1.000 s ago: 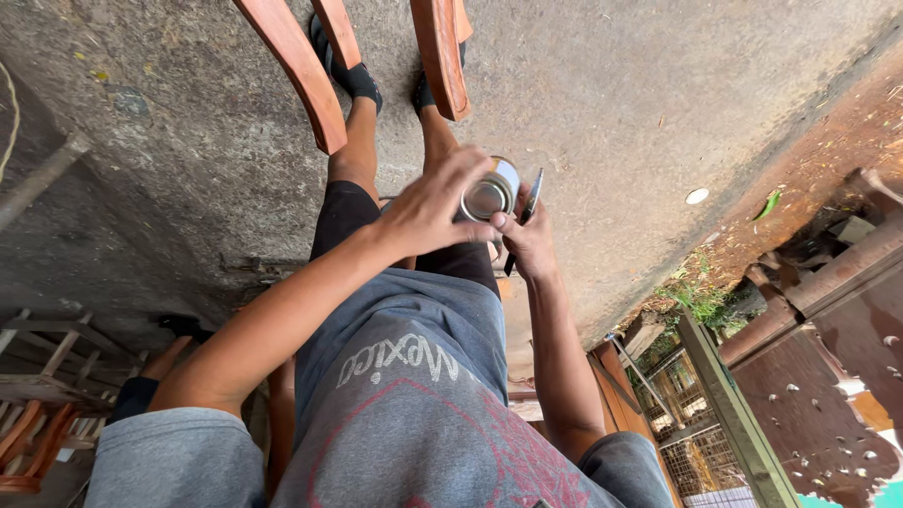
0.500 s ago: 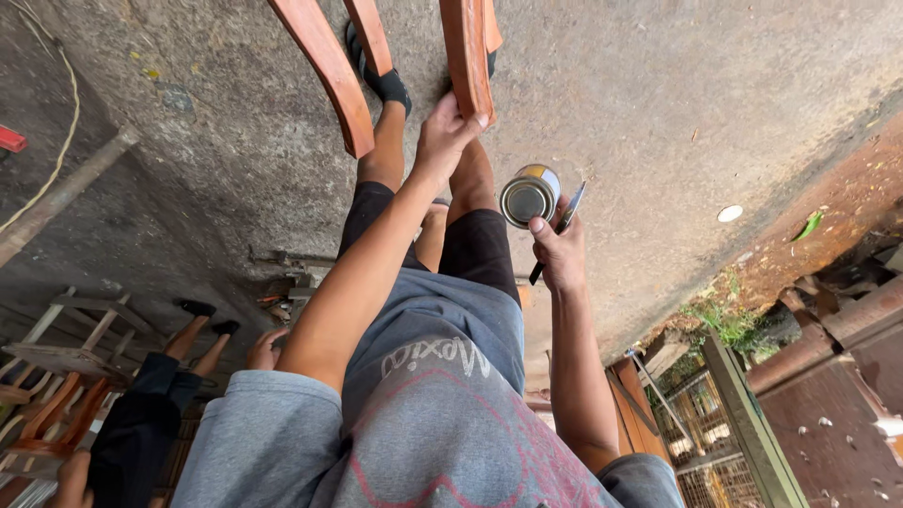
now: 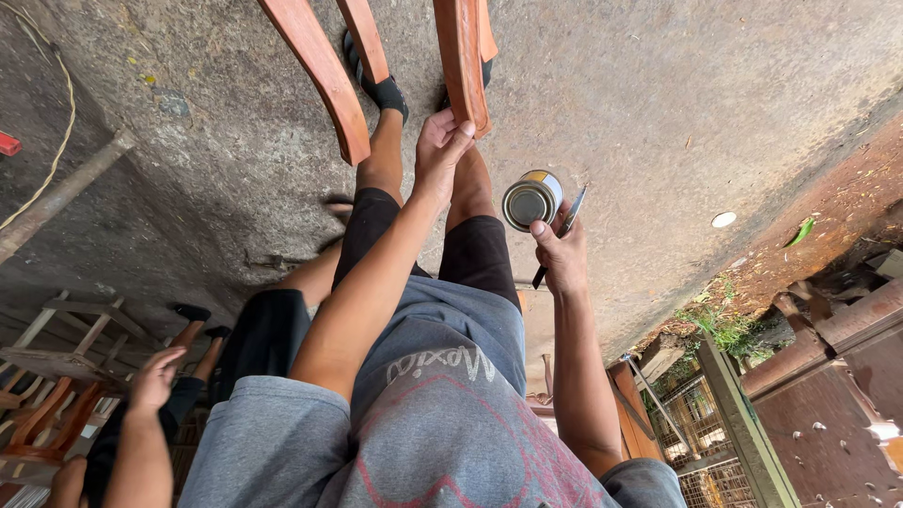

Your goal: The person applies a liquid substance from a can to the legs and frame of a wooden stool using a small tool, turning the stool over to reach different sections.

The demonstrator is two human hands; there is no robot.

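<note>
My left hand [image 3: 440,149] reaches forward and grips a reddish-brown wooden chair leg [image 3: 463,56] that stands between my feet. Next to it, my right hand [image 3: 561,256] holds a small open metal can [image 3: 530,199] by its side. A thin dark tool [image 3: 570,218] is pinched in the same fingers. The can's mouth faces me and its inside looks dark. Two more wooden legs [image 3: 315,75] of the same piece rise at the left.
The rough concrete floor [image 3: 658,113] runs into a dirt strip with weeds [image 3: 724,325] at the right. A rusty metal gate [image 3: 828,386] stands at the lower right. Another person's hand [image 3: 155,376] and wooden frames [image 3: 56,357] are at the lower left.
My left hand let go of the can's top and moved forward onto the wooden leg. My right hand kept the can and tool and drifted slightly right.
</note>
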